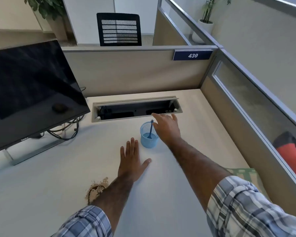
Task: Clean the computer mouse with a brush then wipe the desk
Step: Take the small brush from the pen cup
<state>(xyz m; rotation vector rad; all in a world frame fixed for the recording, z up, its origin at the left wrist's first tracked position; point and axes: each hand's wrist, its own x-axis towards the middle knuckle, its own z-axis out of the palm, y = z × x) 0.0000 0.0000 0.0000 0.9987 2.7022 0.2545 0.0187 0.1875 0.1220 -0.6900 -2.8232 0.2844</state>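
Note:
A computer mouse [94, 192] coated in brown crumbly dirt lies on the white desk [58, 194], partly hidden under my left forearm. A dark blue brush [150, 130] stands upright in a light blue mesh cup [148, 141] at mid-desk. My left hand [132, 161] lies flat on the desk, fingers straight, just left of the cup. My right hand [167, 128] reaches over the cup's right rim with fingers stretched out, right beside the brush's top end; I cannot tell whether it touches the brush.
A dark Dell monitor [29, 93] on its stand fills the left, with cables behind it. An open cable tray [137, 108] is sunk into the desk beyond the cup. A green cloth [244, 173] lies at the right edge. Partition walls [135, 72] enclose the back and right.

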